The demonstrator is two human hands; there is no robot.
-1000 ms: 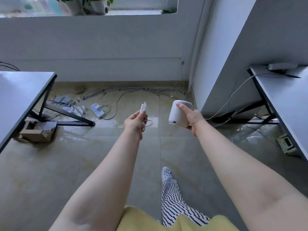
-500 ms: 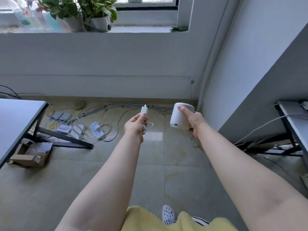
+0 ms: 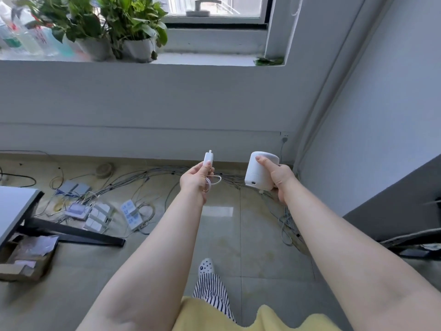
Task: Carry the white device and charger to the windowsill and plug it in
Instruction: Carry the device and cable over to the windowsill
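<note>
Head view. Landmark: windowsill [image 3: 202,59]. Well below it and short of the wall, right hand [image 3: 279,179] wrapped round the white device [image 3: 259,172], thumb across its side, port facing the person, presumably kept upright and ready to set down. Left hand [image 3: 194,179] pinches the charger [image 3: 208,159] prongs-up, cable [image 3: 213,181] looped under the fingers, likely to keep slack off the floor. Sill's left end crowded by potted plants [image 3: 124,27] and bottles [image 3: 26,37]; bare ledge right of them. Wall socket [image 3: 284,137] below the sill's right end.
</note>
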